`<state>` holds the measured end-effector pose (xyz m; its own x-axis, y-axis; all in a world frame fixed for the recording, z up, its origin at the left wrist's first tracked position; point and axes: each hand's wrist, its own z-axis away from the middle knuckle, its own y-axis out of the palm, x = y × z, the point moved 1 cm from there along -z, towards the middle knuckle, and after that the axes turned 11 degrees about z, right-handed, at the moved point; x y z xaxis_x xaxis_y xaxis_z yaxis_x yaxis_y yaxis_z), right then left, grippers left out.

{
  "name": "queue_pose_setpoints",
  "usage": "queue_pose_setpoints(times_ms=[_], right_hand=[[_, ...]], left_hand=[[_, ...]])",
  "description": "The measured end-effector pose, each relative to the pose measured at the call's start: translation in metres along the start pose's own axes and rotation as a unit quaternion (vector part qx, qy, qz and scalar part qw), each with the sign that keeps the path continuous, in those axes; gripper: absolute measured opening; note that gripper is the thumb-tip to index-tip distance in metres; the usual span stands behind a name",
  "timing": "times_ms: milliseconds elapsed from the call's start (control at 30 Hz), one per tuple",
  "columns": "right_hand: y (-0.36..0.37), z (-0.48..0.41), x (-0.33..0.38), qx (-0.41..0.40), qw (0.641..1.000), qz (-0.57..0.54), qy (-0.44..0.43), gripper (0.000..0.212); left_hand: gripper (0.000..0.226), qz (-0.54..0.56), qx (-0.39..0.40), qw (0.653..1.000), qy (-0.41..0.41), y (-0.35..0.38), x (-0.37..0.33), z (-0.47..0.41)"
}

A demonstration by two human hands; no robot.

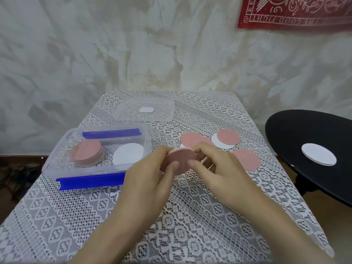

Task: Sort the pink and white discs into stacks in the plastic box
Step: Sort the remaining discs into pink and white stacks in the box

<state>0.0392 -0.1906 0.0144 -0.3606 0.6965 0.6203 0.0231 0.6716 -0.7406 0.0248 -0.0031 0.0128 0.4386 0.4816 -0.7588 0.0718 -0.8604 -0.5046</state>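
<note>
A clear plastic box (57, 164) with blue clips stands at the left of the table. Inside it are a pink stack (88, 155) on the left and a white stack (128, 153) on the right. Above the table's middle, my left hand (150, 174) and my right hand (215, 168) both pinch a small pile of pink discs (182, 159) between fingers and thumbs. Behind my hands, loose pink discs (228, 137) and a white disc (216, 141) lie overlapping on the lace cloth. Another pink disc (247, 159) lies to the right of my right hand.
The box's clear lid (122, 115) lies at the back of the table with a white label on it. A round black stool (297, 134) stands to the right and bears a white stack (318, 156). The wall is close behind the table.
</note>
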Motion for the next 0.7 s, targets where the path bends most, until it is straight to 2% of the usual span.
queue_pose_setpoints(times_ms=[100,300,367,700], right_hand=[[0.009,-0.001,0.012,-0.002,1.000,0.006,-0.020,0.010],[0.029,-0.014,0.036,0.008,0.998,-0.070,0.002,0.016],[0.036,-0.023,0.047,0.010,0.998,-0.064,0.001,0.018],[0.081,-0.089,0.101,0.069,0.996,-0.058,-0.020,0.011]], left_hand=[[0.003,0.015,-0.013,1.000,-0.010,-0.015,0.002,0.000],[0.003,0.032,-0.030,0.997,-0.062,-0.044,0.011,0.002],[0.003,0.041,-0.040,0.995,-0.087,-0.057,0.017,0.001],[0.014,0.046,-0.123,0.980,-0.151,-0.132,0.059,0.003]])
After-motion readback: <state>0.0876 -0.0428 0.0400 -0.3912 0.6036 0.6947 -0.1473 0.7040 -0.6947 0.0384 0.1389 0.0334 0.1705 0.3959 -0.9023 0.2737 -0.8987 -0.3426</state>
